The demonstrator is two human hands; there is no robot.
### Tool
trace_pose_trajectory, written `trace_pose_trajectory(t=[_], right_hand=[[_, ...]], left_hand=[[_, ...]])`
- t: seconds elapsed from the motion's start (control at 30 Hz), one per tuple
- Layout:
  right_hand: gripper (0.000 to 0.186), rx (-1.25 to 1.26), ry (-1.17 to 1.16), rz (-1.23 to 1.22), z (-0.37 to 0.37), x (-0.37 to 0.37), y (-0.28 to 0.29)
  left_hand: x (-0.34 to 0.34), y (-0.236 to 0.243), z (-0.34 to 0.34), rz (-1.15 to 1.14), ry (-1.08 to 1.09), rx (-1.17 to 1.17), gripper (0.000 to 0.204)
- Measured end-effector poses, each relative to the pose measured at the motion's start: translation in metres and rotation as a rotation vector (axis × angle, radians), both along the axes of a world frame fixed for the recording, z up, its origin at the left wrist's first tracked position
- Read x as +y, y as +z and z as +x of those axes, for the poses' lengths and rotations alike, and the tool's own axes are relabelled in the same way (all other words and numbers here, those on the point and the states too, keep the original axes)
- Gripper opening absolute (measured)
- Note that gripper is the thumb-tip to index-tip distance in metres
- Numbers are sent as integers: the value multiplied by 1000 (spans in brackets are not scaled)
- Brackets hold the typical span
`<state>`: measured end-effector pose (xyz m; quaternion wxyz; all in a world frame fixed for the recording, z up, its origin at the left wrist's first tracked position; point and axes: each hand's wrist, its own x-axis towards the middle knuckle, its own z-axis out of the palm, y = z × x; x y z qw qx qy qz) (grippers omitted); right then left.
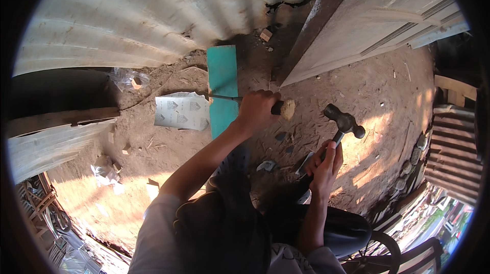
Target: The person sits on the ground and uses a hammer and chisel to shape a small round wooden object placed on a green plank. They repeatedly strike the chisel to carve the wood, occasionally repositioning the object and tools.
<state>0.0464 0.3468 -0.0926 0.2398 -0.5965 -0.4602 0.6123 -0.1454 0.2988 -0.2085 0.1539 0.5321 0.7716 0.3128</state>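
Note:
My left hand [256, 109] is wrapped round the handle of a chisel-like tool [287, 110]. Its butt end is pale and frayed and sticks out to the right. The thin metal shaft points left across a teal board [222, 70] and reaches the edge of a white printed sheet [181, 110]; the tip is hard to make out. To the right, my right hand [324, 168] grips the handle of a ball-peen hammer [345, 121]. The hammer's dark head is raised beyond the fist, a short way from the chisel's butt and not touching it.
Corrugated metal sheeting [138, 14] rises along the far side. A weathered panelled door [377, 19] leans at far right. Bare dirt ground [357, 80] carries chips and wood scraps. A crumpled plastic bag [104, 171] lies left; a spoked wheel [377, 253] stands at near right.

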Motion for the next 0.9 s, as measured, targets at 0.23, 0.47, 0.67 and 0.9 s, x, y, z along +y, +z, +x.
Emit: trace_pose_trajectory(t=[0.23,0.47,0.67,0.9], right_hand=[[31,6,50,-27,3,-5,-2],[30,28,53,-114,0,-11,-2],[29,80,18,-207,4,-11,-15],[23,-64,302,-96,29,15,-26]], left_hand=[[-16,11,32,-87,-52,-71,26],[-19,13,29,80,23,-157,23],[-18,13,26,87,149,-125,35],[-20,23,11,119,205,-107,43]])
